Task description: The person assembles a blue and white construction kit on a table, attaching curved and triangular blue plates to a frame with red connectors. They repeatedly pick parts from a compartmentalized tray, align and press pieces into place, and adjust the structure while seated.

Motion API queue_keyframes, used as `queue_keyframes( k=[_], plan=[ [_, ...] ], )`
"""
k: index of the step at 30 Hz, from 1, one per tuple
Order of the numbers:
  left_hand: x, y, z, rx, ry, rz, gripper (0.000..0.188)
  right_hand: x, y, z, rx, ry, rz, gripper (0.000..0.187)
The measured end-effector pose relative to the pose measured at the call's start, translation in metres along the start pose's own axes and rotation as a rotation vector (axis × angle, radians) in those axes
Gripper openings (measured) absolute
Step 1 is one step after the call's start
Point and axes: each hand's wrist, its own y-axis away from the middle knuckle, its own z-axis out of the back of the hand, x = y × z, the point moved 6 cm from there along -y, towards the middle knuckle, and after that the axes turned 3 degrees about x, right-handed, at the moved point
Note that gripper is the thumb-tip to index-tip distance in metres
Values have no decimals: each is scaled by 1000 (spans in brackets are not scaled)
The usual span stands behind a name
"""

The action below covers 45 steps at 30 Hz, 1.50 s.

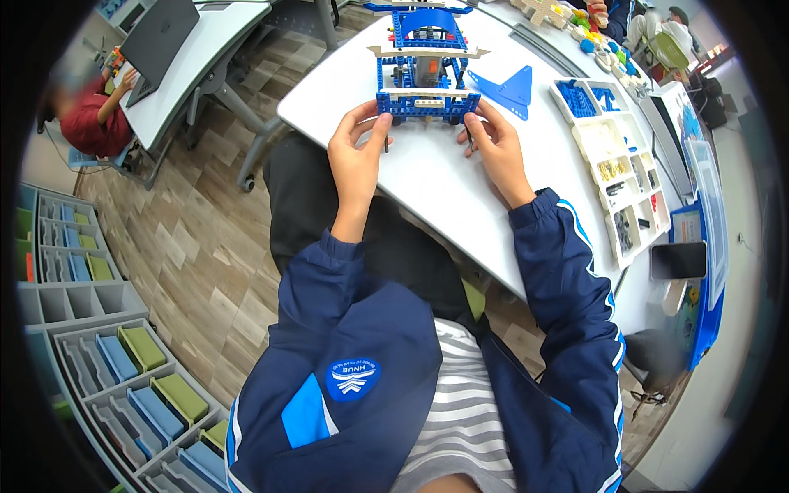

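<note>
A blue and white model [427,103] built of plastic construction bricks and beams stands on the white table, its near end toward me. My left hand [357,148] is closed on its near left corner, thumb in front and fingers along the side. At the near right corner my right hand [496,148] is closed too, fingers curled against the model. A short dark rod shows beside each thumb; whether the rods are fixed to the model I cannot tell. Right of the model lies a flat blue wing-shaped panel [511,92], touched by neither hand.
A white sorting tray [593,135] with small parts stands on the table [427,177] to the right. Past it are a dark phone [679,261] and a blue bin [705,329]. At the far left a person in red [90,115] sits at a laptop [160,45]. Drawers [115,386] line the lower left.
</note>
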Motion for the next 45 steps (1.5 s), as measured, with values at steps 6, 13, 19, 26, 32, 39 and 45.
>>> queue_keyframes(
  k=[6, 13, 19, 26, 32, 39, 45],
  plan=[
    [11, -37, 1, 25, -105, 13, 39, 11, -22, 11, -67, 124, 101, 39],
    [16, -61, -4, -1, -115, 24, 36, 20, -20, 69, -322, 1027, 314, 38],
    [15, -63, -2, 9, -135, 70, 34, 9, -22, 65, -210, 1019, 208, 39],
    [12, -57, -2, 47, -103, 81, 35, 28, -16, 48, -149, 1049, 297, 25],
    [7, -44, -2, 37, -76, 101, 36, 35, -8, 27, -40, 930, 226, 34],
    [4, -31, 3, 32, -85, 52, 34, 36, -12, 34, -19, 971, 270, 44],
    [1, -19, 13, -20, -67, 21, 36, 33, -18, 72, -105, 1196, 138, 75]
  ],
)
